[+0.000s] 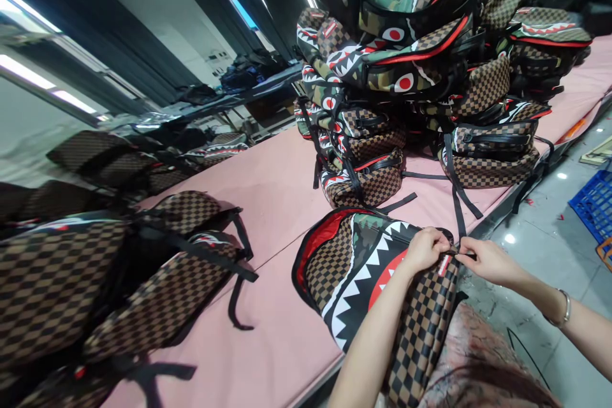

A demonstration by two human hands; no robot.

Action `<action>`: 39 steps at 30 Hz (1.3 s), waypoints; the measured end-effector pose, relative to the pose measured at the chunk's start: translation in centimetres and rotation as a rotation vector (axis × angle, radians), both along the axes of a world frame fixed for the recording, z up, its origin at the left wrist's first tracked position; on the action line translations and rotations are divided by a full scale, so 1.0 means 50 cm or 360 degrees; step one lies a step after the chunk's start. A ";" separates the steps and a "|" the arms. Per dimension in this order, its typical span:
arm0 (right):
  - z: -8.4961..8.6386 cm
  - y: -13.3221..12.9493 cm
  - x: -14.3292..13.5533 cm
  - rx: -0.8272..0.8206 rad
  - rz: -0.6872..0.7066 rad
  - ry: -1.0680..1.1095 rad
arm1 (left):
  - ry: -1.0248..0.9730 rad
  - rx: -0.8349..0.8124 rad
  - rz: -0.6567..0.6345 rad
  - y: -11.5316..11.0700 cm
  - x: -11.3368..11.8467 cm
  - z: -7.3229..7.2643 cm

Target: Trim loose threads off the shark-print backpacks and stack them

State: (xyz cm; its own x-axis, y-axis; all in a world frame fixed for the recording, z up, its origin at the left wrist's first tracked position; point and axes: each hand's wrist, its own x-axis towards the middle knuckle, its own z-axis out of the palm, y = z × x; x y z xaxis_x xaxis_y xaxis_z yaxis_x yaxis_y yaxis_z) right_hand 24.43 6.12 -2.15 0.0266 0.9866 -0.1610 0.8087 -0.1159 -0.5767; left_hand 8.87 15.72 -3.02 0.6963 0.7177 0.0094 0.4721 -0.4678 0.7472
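A backpack (373, 268) with brown-and-black checks, camouflage and a shark-mouth print lies on the table's near edge. Its red-lined rim shows at the far left, and a checked side panel hangs toward my lap. At its right corner, my left hand (427, 250) pinches a short dark strip, fingers closed. My right hand (485, 261) grips the same strip from the other side, thumb and fingers pressed together. The two hands are nearly touching. Just below them is a small red-and-white label (444, 265). The exact kind of strip is hard to make out.
Tall piles of similar backpacks (363, 188) stand ahead on the pink-covered table (277, 204). More checked bags (162, 299) crowd the left side, with loose straps trailing. A blue plastic crate (593, 204) sits on the tiled floor at right.
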 end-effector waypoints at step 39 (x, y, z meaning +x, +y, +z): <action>-0.060 0.037 0.105 0.0498 0.0391 0.0606 | -0.0084 0.0430 -0.0055 -0.283 -0.111 0.056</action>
State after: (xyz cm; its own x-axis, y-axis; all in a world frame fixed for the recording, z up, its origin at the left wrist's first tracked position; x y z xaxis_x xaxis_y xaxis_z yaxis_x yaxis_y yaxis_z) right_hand 29.68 7.95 -5.14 -0.2133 0.9587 0.1880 0.5178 0.2741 -0.8104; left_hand 3.34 1.55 -0.21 0.7139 0.6599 0.2343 0.4160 -0.6688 0.6161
